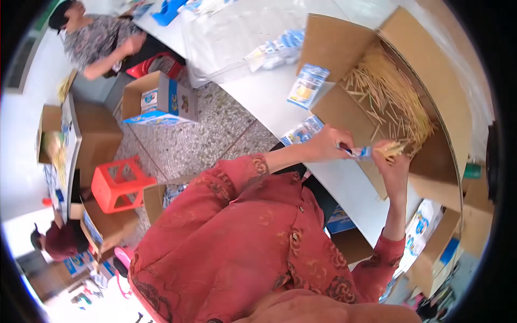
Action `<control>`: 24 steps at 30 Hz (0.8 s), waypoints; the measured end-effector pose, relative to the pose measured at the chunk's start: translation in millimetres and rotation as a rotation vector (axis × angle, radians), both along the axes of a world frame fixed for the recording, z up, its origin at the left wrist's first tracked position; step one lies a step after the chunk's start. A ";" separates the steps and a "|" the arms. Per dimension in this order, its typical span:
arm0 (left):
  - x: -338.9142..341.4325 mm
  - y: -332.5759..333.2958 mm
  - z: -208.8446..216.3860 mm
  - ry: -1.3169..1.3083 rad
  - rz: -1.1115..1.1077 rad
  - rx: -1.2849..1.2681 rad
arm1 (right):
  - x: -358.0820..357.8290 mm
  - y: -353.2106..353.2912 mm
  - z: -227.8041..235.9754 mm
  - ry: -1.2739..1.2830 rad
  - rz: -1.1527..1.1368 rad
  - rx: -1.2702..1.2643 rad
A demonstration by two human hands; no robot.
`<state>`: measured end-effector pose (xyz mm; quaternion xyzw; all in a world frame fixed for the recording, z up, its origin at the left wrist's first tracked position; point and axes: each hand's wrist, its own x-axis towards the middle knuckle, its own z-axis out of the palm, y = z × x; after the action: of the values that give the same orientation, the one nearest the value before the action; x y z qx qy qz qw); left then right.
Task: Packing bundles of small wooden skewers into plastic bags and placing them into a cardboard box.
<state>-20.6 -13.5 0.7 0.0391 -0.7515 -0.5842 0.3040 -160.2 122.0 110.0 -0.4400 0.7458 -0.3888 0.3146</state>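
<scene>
My left hand [333, 142] is closed on the end of a small blue and white packet [362, 153]. My right hand [392, 164] grips a bunch of thin pale-yellow sticks [393, 149], with their ends against the packet's other end. Both hands are over the near edge of an open cardboard box [425, 185]. Inside that box lies a heap of the same kind of loose sticks [385, 81]. Flat blue and white packets [304, 129] lie on the table beside my left hand, and another packet [308, 86] rests against the box flap.
The white table [250, 97] carries clear plastic sheeting [226, 40] and a pile of packets [283, 51]. On the speckled floor stand a red stool [116, 183] and a carton [180, 102]. One person [99, 40] sits far left, another [62, 239] at lower left.
</scene>
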 end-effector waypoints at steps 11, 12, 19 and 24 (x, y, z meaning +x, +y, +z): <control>-0.4 11.5 8.7 -0.024 0.081 0.109 | 4.5 -8.5 -7.1 0.092 0.032 -0.041; -1.7 11.6 8.3 -0.041 0.086 0.044 | 3.9 -8.7 -7.2 0.094 0.025 -0.038; -10.5 9.5 -4.6 -0.119 0.116 0.121 | -1.1 -12.7 -11.2 0.120 0.035 -0.090; -8.5 -1.3 2.6 -0.287 -0.069 0.334 | -3.4 -21.8 -15.2 0.143 -0.040 -0.074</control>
<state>-29.2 -14.8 3.3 0.1458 -0.6807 -0.6992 0.1629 -163.6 100.2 94.8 -0.4630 0.7601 -0.3899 0.2364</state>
